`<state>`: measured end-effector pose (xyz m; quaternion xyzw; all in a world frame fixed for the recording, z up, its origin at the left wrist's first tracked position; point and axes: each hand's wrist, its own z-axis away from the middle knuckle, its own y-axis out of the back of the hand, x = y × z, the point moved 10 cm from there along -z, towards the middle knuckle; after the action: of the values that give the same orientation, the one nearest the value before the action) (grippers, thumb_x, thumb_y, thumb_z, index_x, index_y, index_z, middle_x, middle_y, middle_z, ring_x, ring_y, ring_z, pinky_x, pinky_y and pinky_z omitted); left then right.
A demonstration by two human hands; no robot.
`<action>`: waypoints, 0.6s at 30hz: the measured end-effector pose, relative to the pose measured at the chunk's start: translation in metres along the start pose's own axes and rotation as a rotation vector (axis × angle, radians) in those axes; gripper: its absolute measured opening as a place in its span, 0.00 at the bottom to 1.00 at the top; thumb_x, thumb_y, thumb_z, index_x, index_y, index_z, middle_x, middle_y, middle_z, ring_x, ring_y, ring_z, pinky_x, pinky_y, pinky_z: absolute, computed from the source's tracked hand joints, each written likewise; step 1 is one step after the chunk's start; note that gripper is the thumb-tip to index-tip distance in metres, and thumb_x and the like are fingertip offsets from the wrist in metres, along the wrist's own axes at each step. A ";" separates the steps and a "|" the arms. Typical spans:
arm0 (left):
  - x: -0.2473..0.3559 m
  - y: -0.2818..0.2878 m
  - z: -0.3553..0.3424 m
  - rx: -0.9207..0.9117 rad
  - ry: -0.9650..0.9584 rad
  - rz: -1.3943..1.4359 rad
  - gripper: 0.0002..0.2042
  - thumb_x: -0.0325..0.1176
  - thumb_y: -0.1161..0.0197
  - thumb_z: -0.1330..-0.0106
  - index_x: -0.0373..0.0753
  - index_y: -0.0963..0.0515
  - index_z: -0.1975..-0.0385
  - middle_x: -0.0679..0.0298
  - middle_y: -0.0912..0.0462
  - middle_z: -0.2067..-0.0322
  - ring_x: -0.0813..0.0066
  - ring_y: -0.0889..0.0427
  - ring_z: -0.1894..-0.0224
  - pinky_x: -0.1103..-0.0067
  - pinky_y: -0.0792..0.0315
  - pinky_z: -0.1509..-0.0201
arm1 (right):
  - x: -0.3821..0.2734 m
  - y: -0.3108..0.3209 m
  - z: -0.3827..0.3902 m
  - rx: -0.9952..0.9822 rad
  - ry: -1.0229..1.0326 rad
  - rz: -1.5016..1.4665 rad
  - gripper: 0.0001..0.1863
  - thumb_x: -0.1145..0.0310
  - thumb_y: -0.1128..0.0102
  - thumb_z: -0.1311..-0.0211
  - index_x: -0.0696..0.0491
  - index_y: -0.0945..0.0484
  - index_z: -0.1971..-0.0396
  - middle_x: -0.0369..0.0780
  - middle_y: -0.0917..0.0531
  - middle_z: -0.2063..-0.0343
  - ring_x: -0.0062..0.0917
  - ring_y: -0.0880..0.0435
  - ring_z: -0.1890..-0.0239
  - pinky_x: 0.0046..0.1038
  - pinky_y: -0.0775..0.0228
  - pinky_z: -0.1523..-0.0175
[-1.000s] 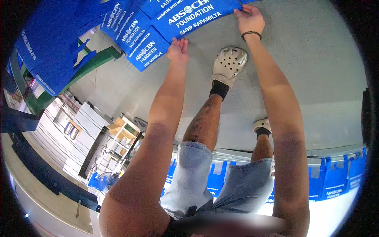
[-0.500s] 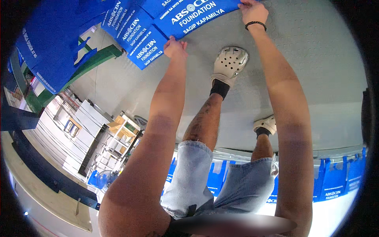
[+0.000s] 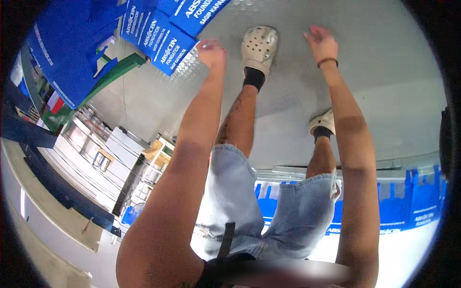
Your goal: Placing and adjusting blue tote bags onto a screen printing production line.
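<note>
Blue bags with white print [image 3: 168,50] lie overlapping on the grey floor at the upper left. My left hand [image 3: 212,54] hovers just right of the lowest bag's edge, its fingers loosely apart and nothing seen in them. Farther right, over bare floor, my right hand [image 3: 323,45] is open and empty, its fingers slightly curled; a dark bracelet [image 3: 328,62] circles that wrist. Another blue bag [image 3: 194,17] lies at the top edge, partly cut off by the frame.
A larger blue bag [image 3: 72,53] hangs over a green frame [image 3: 113,74] at the left. My feet in beige clogs [image 3: 259,48] stand between my arms. Behind my legs runs a row of blue bags [image 3: 398,206]. Shelving with boxes [image 3: 158,153] stands at lower left.
Both hands have let go of the blue bag between them. That bag now lies farther up and left. My right hand has come lower and a little right.
</note>
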<state>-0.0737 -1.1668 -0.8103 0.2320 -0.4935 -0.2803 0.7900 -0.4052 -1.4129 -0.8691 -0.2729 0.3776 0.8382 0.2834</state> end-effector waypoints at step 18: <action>0.215 0.086 0.481 -1.223 -0.700 -0.811 0.17 0.42 0.38 0.40 0.38 0.26 0.56 0.57 0.18 0.72 0.62 0.18 0.68 0.71 0.26 0.62 | 0.089 0.354 0.520 -0.233 -0.269 -0.081 0.15 0.58 0.33 0.49 0.54 0.19 0.67 0.44 0.16 0.70 0.33 0.16 0.66 0.31 0.26 0.59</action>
<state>-0.4161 -1.2911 -0.4206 -0.1811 -0.3491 -0.8211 0.4137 -0.8339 -1.1751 -0.4651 -0.2042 0.2256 0.8931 0.3313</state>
